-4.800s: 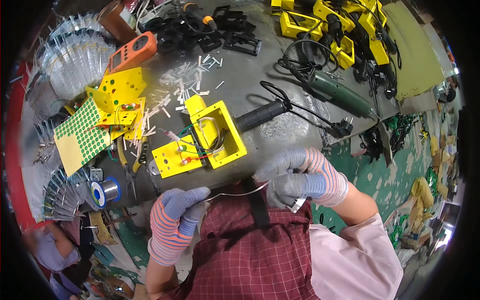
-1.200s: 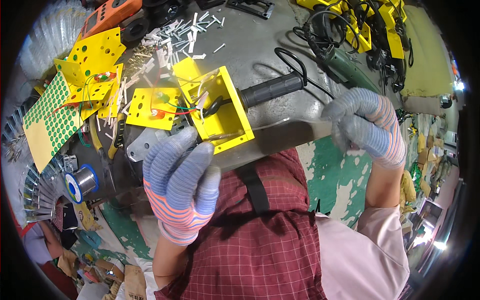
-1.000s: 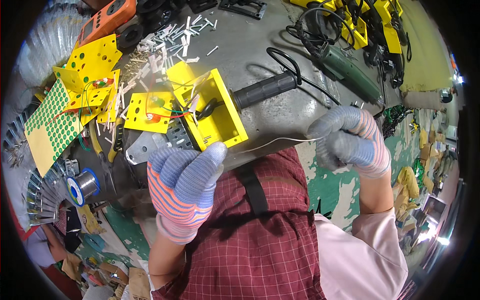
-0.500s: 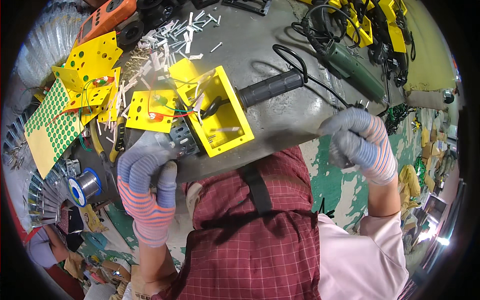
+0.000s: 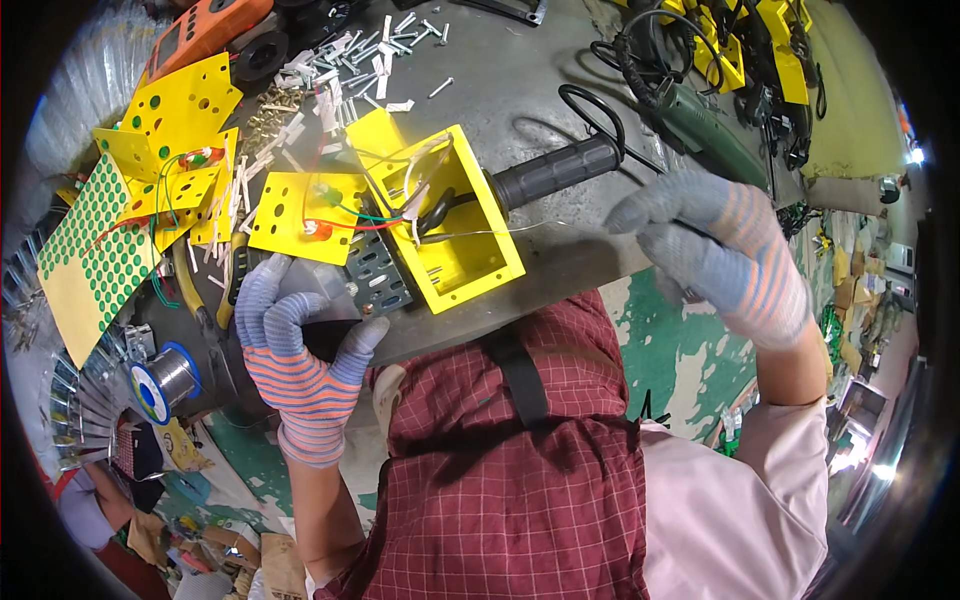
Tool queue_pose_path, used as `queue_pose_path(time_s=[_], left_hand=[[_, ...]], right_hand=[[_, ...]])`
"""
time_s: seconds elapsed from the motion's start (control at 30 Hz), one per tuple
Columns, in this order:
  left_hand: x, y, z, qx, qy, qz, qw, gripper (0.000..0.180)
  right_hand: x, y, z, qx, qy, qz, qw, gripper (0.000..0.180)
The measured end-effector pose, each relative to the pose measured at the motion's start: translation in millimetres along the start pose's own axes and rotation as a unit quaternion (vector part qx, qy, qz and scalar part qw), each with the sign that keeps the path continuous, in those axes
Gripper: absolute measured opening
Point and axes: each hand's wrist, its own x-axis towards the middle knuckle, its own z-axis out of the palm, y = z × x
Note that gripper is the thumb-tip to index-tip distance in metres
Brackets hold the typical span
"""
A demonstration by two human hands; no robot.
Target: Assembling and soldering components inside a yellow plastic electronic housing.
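Observation:
A yellow metal box (image 5: 465,283), its open side up, sits near the bench's front edge. A black ribbed handle (image 5: 560,172) sticks out of its right side. Red and green wires run from the box to a yellow plate with holes (image 5: 275,222) bearing small lamps. My gloved left hand (image 5: 300,335) has its fingers apart beside a dark slotted metal bracket (image 5: 378,278), fingertips close to the plate's lower edge. Right of the box, my gloved right hand (image 5: 725,255) is raised with curled fingers; something dark shows between them, too hidden to name. A thin silvery strand (image 5: 520,230) stretches from the box toward it.
Screws and white strips (image 5: 385,60) lie scattered at the back. Pliers (image 5: 212,330) and a solder spool (image 5: 165,383) are at left, below more yellow plates (image 5: 190,105). A green corded tool (image 5: 705,130) lies back right. An orange meter (image 5: 205,35) stands back left.
My left hand's fingers have spread. My right hand has shifted slightly right and down, its fingers bent. A thin strand now shows between the box and that hand.

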Motion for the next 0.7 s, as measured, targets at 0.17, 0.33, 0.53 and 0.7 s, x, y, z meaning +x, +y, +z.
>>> queue_pose_path(time_s=[0.17,0.33,0.53,0.7], left_hand=[[2.0,-1.1,1.7,-0.008,-0.004,0.012,1.0,0.057],[0.9,-3.8,2.5,-0.015,-0.001,0.007,1.0,0.057],[1.3,-3.5,5.6,-0.015,0.013,0.012,1.0,0.057],[-0.1,-3.9,5.3,-0.008,0.011,0.008,1.0,0.057]], right_hand=[[23.9,18.7,-1.0,0.113,-0.06,0.058,0.99,0.025],[45.5,7.0,9.8,0.11,-0.079,0.077,0.988,0.024],[59.3,1.5,11.5,0.149,-0.153,0.128,0.969,0.025],[63.2,-5.7,12.5,0.142,-0.147,0.125,0.971,0.023]])
